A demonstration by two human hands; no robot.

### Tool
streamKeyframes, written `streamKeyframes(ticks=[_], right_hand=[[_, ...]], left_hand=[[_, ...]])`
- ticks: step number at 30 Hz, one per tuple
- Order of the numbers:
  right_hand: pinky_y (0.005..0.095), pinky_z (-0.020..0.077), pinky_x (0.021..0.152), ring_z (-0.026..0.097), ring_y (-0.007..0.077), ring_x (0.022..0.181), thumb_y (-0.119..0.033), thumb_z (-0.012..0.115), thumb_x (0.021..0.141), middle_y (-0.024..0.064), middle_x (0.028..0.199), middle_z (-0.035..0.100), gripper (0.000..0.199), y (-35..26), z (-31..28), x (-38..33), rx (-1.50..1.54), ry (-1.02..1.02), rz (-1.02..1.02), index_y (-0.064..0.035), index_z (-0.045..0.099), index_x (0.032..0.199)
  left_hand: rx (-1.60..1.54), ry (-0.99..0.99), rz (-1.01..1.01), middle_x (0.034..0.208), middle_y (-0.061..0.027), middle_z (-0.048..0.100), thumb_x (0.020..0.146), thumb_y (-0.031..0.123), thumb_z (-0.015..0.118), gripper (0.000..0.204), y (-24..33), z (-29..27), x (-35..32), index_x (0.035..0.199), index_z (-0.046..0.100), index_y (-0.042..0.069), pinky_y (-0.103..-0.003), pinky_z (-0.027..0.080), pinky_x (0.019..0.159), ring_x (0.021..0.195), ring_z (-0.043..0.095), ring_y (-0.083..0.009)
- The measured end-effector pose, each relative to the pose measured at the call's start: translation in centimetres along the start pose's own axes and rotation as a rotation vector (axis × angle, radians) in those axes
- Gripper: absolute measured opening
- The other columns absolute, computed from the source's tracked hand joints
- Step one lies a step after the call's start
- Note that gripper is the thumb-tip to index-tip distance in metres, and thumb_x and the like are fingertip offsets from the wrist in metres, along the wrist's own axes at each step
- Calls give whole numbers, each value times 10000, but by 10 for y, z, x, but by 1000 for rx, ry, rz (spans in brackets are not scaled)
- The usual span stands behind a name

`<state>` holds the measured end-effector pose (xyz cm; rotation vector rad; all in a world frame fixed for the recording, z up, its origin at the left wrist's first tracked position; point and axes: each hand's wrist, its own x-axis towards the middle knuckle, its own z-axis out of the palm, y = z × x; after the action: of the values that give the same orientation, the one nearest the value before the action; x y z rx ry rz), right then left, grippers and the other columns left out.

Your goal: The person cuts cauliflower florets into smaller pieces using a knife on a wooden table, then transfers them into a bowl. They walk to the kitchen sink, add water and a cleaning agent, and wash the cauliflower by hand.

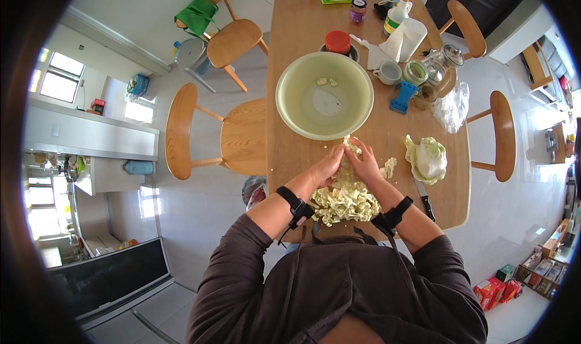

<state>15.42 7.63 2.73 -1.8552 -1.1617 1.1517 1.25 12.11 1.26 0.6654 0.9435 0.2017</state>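
Wooden table (302, 72): chopped cabbage (345, 200) heaped just below the green bowl (324, 95).
Left hand (327, 167) and right hand (365, 162) were pressed together around a clump at the bowl's near rim; light, loose, crumbly, probably best scooped from both sides.

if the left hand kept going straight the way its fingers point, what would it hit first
Probably the rim of the large green bowl: the left hand, cupping chopped cabbage, points up the table toward it.
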Motion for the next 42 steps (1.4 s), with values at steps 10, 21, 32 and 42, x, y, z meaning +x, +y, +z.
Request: streamKeyframes(ticks=[10,21,32,42], right_hand=[[407,419,981,498,380,1172,-326,643,896,229,1212,523,467,-73,-25,2,53,105,-275,-112,531,1296],[351,365,1032,425,261,1288,-316,600,945,105,1379,477,486,-90,-23,79,166,62,-313,-131,474,1376],[451,348,1052,414,393,1275,-430,628,869,230,1358,453,687,71,-79,4,-449,13,-112,-79,393,1411],[400,465,910,581,328,1069,-307,649,862,168,1161,598,365,61,-30,9,-70,-213,-116,-85,648,1152]], left_hand=[[-24,-69,140,1379,-100,395,999,556,266,565,73,24,-55,1444,241,209,-443,504,888,1219,472,-254],[245,317,282,1596,-59,65,982,594,253,658,144,-25,-40,1528,29,304,-594,403,966,1438,172,-295],[479,616,262,1121,-94,544,954,406,554,451,10,-89,-63,1255,553,70,-347,500,839,995,557,-201],[506,56,185,1296,-139,575,978,389,502,514,-29,-40,2,1332,510,16,-340,397,1007,1185,529,-235]])
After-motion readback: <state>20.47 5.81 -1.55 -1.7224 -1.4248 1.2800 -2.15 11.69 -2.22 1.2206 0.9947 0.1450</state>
